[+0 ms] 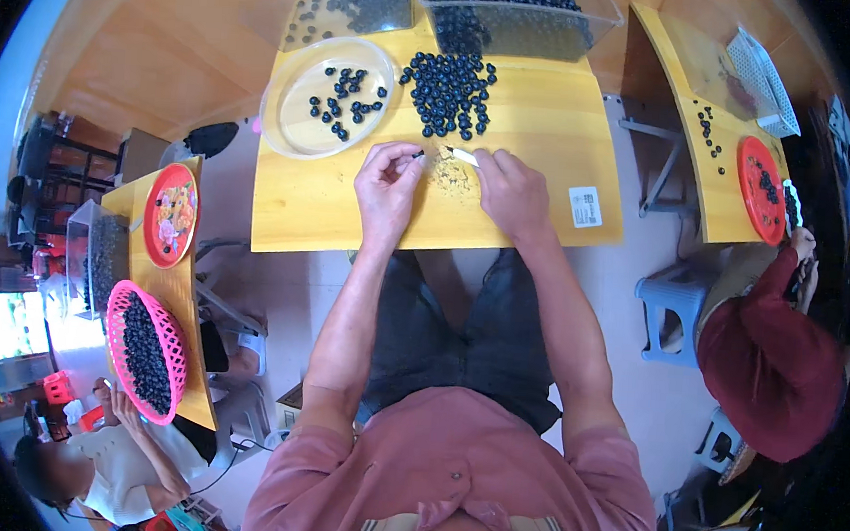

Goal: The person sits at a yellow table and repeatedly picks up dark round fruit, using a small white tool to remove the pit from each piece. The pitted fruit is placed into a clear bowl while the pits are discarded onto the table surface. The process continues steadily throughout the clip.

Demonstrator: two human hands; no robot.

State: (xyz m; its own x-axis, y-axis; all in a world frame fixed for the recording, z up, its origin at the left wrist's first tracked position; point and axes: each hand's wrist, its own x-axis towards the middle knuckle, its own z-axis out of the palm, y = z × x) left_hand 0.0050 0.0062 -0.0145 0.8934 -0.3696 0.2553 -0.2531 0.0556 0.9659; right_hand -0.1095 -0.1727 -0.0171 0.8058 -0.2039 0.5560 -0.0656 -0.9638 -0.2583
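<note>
Over the yellow wooden table (332, 201), my left hand (387, 187) pinches a small dark bead-like piece (418, 154) between thumb and fingertips. My right hand (515, 195) is closed round a small tool with a white handle (464, 157), its thin dark tip pointing left toward that piece. Dark crumbs (450, 179) lie scattered on the wood between both hands. Just beyond them sits a heap of shiny black round beads (445, 92). A round translucent dish (277, 110), left of the heap, holds several more beads. Whether the beads are seeds or berries I cannot tell.
At the table's far edge stands a transparent bin (517, 39) full of black beads, beside a transparent lid or tray (308, 25). A white label (585, 206) is stuck at right. Co-workers sit at side tables with a pink basket (180, 372) and red plates (760, 203).
</note>
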